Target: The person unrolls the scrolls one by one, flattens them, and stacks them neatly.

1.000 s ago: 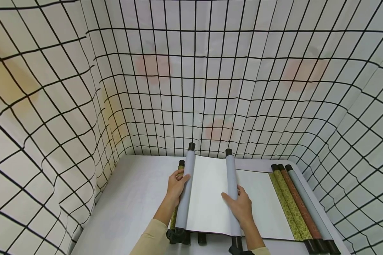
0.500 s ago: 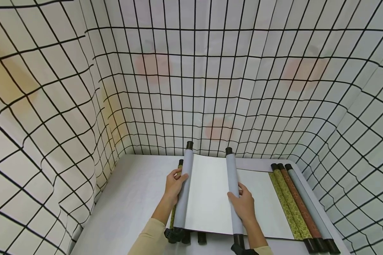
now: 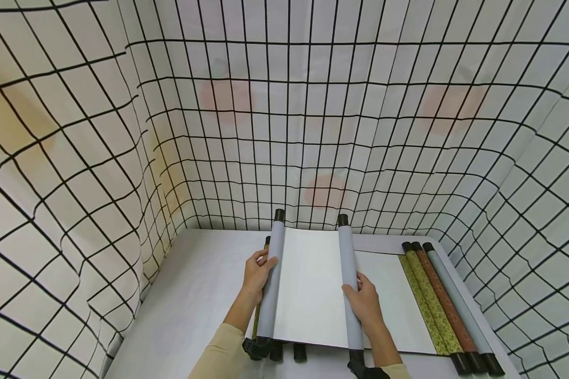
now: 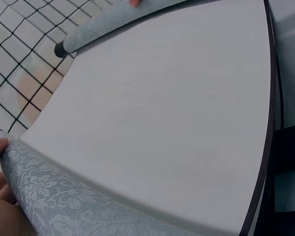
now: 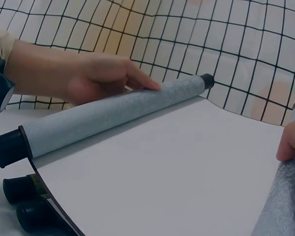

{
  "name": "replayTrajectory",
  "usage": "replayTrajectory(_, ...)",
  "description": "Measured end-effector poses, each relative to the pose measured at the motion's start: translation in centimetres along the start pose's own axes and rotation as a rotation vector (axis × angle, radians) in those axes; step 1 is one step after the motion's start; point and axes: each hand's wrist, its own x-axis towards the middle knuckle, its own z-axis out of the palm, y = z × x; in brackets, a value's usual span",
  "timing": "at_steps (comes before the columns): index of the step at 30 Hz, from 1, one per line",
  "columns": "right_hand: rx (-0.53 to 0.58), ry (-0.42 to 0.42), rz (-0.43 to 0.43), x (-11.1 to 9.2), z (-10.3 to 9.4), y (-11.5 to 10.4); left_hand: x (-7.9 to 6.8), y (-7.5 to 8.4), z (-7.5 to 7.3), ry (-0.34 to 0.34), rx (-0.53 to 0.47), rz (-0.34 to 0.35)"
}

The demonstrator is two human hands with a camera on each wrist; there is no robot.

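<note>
A hanging scroll with grey-blue floral backing is spread partway, its blank white sheet [image 3: 310,289] bowed between two rolls. My left hand [image 3: 256,276] grips the left roll [image 3: 271,295], thumb on top and fingers around the outer side. On the right roll [image 3: 350,284], my right hand [image 3: 366,302] has its thumb on the inner side and its fingers behind. Black knobs cap the roll ends, such as the far left knob [image 3: 279,215]. In the right wrist view the left hand [image 5: 98,73] lies along the patterned left roll [image 5: 113,113].
Underneath lies another open scroll sheet [image 3: 391,300], with olive-green edging at right. Beside it lie an olive roll [image 3: 433,297], a red-brown roll [image 3: 448,300] and a grey-blue roll [image 3: 460,302]. Black knobs [image 3: 300,352] poke out in front. Black wire mesh [image 3: 308,131] surrounds the white table [image 3: 194,295].
My right hand has shifted right with its roll, and my left hand slightly left with the other. The rolls stand farther apart, and more white sheet shows between them.
</note>
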Motion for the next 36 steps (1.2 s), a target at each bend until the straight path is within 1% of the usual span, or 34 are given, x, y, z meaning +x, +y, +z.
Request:
replayTrajectory(5, 0.016, 0.008, 0.016, 0.1, 0.0, 0.0, -0.1, 0.1, -0.1, -0.005, 0.001, 0.003)
replayTrajectory(10, 0.050, 0.036, -0.001, 0.1, 0.4, 0.1, -0.2, 0.2, -0.2, -0.009, 0.006, -0.001)
replayTrajectory(14, 0.020, 0.044, -0.008, 0.1, 0.6, 0.3, -0.2, 0.2, -0.3, -0.002, 0.007, -0.006)
replayTrajectory(19, -0.026, 0.054, -0.018, 0.2, 0.6, 0.4, -0.1, 0.4, -0.5, -0.001, -0.003, 0.006)
replayTrajectory(25, -0.042, 0.039, -0.041, 0.5, 0.2, 0.4, 0.0, 0.4, -0.7, 0.011, -0.008, 0.008)
replayTrajectory(32, -0.057, 0.059, -0.026, 1.0, -0.2, 0.9, 0.0, 0.2, -0.7, 0.012, -0.005, 0.002)
replayTrajectory(36, -0.047, 0.045, -0.017, 1.3, -0.5, 1.1, 0.0, 0.2, -0.5, 0.013, -0.005, 0.003)
